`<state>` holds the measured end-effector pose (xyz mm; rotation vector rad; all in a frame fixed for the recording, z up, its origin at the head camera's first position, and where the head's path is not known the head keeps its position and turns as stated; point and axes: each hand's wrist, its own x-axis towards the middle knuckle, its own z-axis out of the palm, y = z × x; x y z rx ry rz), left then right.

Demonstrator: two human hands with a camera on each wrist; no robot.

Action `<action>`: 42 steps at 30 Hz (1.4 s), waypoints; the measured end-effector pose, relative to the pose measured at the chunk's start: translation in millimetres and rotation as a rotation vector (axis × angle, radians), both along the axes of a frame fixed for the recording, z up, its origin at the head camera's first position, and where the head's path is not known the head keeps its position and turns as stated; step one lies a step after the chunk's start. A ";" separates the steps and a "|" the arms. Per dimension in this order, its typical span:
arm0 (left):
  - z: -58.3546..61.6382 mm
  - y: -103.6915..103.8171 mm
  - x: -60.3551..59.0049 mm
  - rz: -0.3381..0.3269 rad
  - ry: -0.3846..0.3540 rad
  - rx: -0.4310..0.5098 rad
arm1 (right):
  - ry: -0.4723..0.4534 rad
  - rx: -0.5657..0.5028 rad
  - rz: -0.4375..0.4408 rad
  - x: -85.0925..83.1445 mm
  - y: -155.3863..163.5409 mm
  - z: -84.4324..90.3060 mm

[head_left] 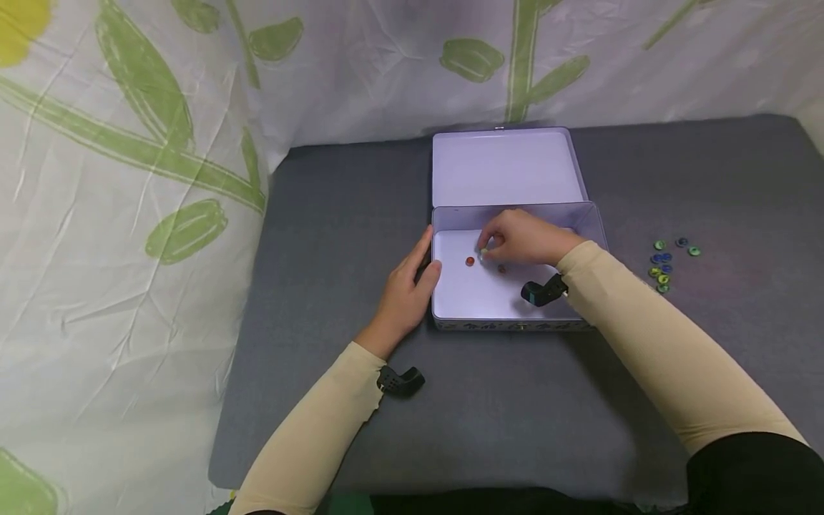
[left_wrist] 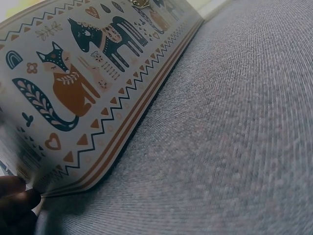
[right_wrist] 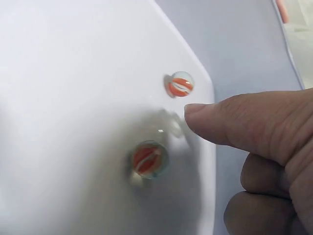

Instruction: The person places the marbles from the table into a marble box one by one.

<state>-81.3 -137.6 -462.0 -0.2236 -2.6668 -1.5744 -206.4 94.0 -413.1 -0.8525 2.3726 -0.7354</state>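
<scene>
Right grip (head_left: 523,237), inside box (head_left: 473,304): pale marble (head_left: 483,253) at fingertips (cannot tell whether pinched). Orange-striped marble (head_left: 470,262) just left.

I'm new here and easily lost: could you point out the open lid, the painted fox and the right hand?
Open lid (head_left: 507,170): head view, middle of its pale inner face.
Painted fox (left_wrist: 72,99): left wrist view, on its orange body.
Right hand (head_left: 526,236): head view, back of the hand.
</scene>
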 end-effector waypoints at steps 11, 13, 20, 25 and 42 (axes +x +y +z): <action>-1.7 -0.1 -0.8 -0.004 0.011 0.002 | -0.016 0.009 0.007 0.5 -1.2 -4.3; -2.6 -0.2 -1.2 -0.004 0.015 -0.002 | -0.023 0.015 0.006 0.6 -1.5 -4.5; -2.6 0.3 -1.5 -0.012 0.020 -0.008 | -0.044 0.017 0.010 1.0 -1.9 -4.9; -2.7 0.3 -1.5 -0.012 0.027 -0.008 | -0.041 0.012 0.021 0.8 -2.3 -6.8; -1.0 0.6 -0.5 -0.006 0.007 -0.010 | -0.002 -0.009 -0.013 0.4 -1.0 -2.3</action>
